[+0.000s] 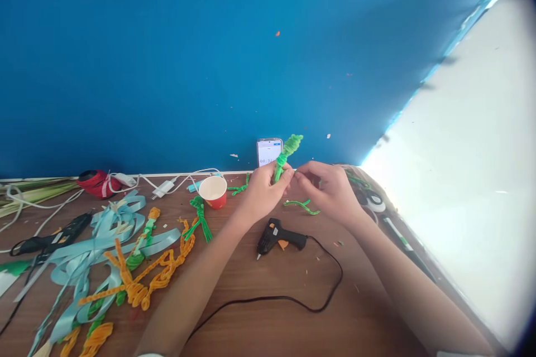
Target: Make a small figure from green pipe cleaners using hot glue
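In my left hand [264, 187] is a bundle of fuzzy green pipe cleaners [290, 148], wound tightly at its upper part and tilted up to the right. The thumb and fingers close round its lower part. Just to the right, my right hand [330, 189] has thumb and forefinger pinched together. Whatever thin thing is between those fingertips is too small to make out. Below both hands, a black hot glue gun [276, 234] lies on its side, nozzle to the lower left. A loose green pipe cleaner [302, 206] lies under the right hand.
A phone [268, 150] leans on the blue wall. A paper cup [213, 192], green pipe cleaners [201, 217], orange pipe cleaners [140, 290] and light-blue ribbon [79, 256] lie left. The glue gun's cord [272, 298] crosses the brown table. White tape [376, 202] sits right.
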`<action>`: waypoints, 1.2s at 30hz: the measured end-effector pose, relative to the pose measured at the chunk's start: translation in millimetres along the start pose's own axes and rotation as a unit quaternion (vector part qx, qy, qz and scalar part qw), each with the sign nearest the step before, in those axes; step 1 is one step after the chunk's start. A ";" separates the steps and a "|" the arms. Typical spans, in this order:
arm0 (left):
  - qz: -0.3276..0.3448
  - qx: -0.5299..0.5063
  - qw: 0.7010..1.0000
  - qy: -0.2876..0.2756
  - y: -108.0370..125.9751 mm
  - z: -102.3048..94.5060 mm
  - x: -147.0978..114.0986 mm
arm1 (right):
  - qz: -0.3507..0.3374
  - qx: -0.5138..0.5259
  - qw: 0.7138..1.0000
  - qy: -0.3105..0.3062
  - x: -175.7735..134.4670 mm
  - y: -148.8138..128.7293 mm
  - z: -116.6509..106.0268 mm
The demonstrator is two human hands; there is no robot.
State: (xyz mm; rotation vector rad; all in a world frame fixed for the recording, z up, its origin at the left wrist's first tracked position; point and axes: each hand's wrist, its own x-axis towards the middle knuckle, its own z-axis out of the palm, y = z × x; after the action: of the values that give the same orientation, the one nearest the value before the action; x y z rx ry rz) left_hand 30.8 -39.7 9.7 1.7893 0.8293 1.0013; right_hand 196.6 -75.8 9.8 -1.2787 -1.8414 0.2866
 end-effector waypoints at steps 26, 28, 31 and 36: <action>-0.036 -0.084 0.995 0.049 -7.1 2.4 3.1 | -0.114 -0.095 0.988 -0.050 3.1 11.9 -9.8; -0.033 -0.083 0.995 0.047 -7.5 3.0 3.1 | -0.119 -0.126 0.984 -0.041 2.3 13.2 -9.6; -0.028 -0.074 0.996 0.041 -7.3 3.6 2.4 | -0.116 -0.135 0.984 -0.018 1.9 11.1 -7.6; 0.020 0.036 0.999 0.036 -2.2 2.5 -1.2 | 0.021 0.066 0.997 -0.044 4.5 2.9 -7.6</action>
State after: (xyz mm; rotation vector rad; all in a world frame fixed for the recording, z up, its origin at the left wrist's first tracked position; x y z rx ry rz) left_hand 32.2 -40.9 6.6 1.8454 0.8866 1.0792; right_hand 203.6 -72.7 14.9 -1.2321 -1.8395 0.4864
